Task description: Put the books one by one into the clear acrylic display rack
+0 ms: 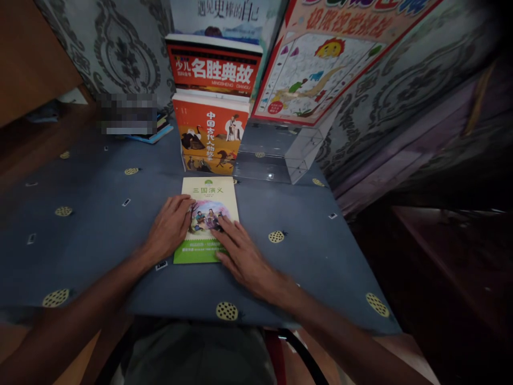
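A cream and green paperback book (206, 248) with a painted scene of figures on its cover lies flat and closed on the tablecloth in front of me. My left hand (170, 224) rests along its left edge, the fingertips reaching onto the cover picture. Across the lower right part of the cover lies my right hand (244, 256), its fingers stretched out and slightly apart. Neither hand is wrapped round the book. Just behind it, an orange book (212, 136) stands upright, close to the top edge of the paperback.
A red book (216, 69) and a pale blue book (228, 16) stand behind the orange one. To their right, a clear acrylic stand (306, 149) carries a large picture book (312, 69). Several books (154, 131) lie at the back left of the blue tablecloth (100, 230).
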{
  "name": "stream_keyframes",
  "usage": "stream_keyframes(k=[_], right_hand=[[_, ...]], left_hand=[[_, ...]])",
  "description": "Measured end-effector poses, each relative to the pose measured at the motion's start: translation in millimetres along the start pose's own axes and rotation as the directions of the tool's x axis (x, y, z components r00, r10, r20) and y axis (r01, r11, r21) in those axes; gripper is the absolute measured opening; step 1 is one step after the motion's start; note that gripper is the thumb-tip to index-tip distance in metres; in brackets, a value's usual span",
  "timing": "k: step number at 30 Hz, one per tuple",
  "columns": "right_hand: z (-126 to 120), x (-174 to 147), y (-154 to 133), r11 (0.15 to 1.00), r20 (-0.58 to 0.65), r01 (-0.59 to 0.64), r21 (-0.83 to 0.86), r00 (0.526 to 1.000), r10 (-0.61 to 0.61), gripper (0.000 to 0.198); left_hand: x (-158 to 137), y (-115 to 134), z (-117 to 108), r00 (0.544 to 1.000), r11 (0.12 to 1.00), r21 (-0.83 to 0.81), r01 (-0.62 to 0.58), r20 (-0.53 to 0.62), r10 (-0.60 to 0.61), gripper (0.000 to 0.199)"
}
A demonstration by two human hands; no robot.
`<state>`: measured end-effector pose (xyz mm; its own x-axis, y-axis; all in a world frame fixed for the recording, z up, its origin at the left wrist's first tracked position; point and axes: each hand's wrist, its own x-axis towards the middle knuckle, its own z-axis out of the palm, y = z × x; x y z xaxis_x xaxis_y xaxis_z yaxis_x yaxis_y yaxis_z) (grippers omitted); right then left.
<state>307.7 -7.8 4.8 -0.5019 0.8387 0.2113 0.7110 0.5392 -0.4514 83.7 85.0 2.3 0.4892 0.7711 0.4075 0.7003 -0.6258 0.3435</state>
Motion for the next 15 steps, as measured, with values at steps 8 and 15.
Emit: stream_keyframes(k=[8,15], right_hand=[[-4.1,-1.2,16.3,0.96,-0.049,-0.247,0.129,0.966,0.255,0.054],[-5.9,-0.9,15.0,0.883,-0.127,-0.206,0.421,0.951,0.283,0.052]], left_hand=[[-0.7,3.7,2.1,0.998,0.995,0.09,0.053,0.021,-0.056,0.034],[-1.2,7.9,3.9,0.993,0.986,0.136,0.092,0.063,-0.101,0.037]])
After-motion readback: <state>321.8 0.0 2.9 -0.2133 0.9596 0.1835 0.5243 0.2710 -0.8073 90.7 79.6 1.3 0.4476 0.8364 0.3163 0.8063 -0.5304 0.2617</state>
